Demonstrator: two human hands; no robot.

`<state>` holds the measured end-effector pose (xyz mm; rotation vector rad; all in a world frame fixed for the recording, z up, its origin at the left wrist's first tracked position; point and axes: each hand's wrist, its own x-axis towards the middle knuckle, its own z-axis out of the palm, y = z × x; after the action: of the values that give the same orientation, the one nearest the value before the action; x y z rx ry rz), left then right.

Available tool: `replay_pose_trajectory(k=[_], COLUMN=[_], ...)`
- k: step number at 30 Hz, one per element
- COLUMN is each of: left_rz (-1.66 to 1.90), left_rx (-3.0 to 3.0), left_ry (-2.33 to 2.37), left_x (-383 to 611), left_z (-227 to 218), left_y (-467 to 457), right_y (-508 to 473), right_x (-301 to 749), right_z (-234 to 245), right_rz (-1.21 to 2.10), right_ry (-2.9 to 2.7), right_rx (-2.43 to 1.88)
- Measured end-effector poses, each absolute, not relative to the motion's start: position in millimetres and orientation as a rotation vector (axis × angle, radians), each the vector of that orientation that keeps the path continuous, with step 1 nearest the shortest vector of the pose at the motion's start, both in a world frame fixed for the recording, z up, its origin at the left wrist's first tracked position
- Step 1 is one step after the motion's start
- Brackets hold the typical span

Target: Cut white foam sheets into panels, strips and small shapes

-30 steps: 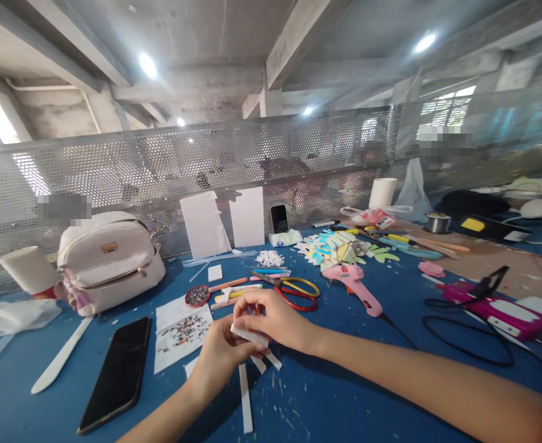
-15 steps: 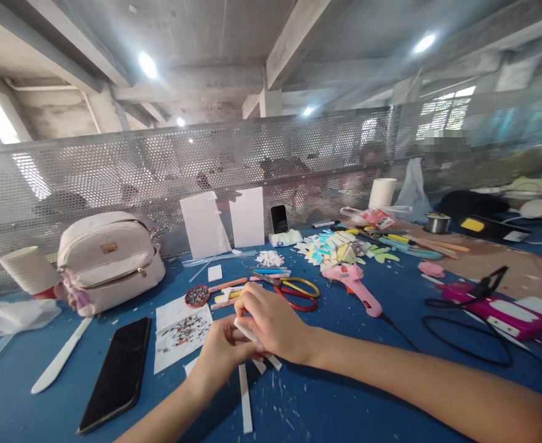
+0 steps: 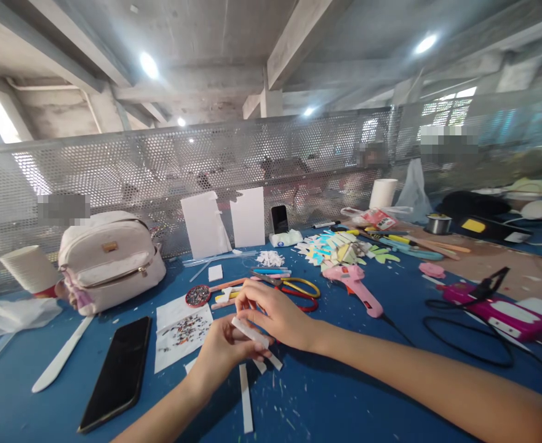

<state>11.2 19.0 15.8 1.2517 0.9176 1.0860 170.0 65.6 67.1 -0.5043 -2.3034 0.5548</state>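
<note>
My left hand (image 3: pixel 224 351) grips a narrow white strip (image 3: pixel 250 333) that slants across between the two hands. Over its upper end, my right hand (image 3: pixel 275 312) curls with thumb and forefinger close to the strip; whether these fingers pinch it is hard to see. On the blue table just below lies a longer white strip (image 3: pixel 246 399), with a few short white pieces (image 3: pixel 275 362) partly under the hands. Behind my right hand are scissors (image 3: pixel 308 287) with red and yellow handles. A white sheet (image 3: pixel 169 351) strewn with dark bits lies left of my left hand.
A black phone (image 3: pixel 116 375), a white plastic knife (image 3: pixel 62 357) and a pale backpack (image 3: pixel 114 261) stand or lie left. A pink glue gun (image 3: pixel 356 289), a heap of paper scraps (image 3: pixel 339 249) and a magenta device (image 3: pixel 496 311) with black cable are right. Perforated metal screen (image 3: pixel 234 160) behind.
My right hand's fingers have lifted slightly off the white strip, and more of the strip now shows. My left hand stays nearly in place.
</note>
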Motion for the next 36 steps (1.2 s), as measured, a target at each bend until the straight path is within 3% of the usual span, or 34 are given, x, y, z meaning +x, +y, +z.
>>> replay_pose_trajectory(k=[10,19,36], left_rz=[1.216,1.178,1.083], left_rx=[1.501,1.621,1.591], left_ry=[0.988,1.054,1.118], left_x=[-30,-39,-33], left_z=[13,3,7], left_y=[53,59,52], right_y=[60,66,74], right_x=[186,174,170], right_z=[104,59,44], right_rz=[0.662,0.543,0.482], right_ry=[-2.656,-2.899,-2.845], right_rx=[-0.434,-0.610,-0.816])
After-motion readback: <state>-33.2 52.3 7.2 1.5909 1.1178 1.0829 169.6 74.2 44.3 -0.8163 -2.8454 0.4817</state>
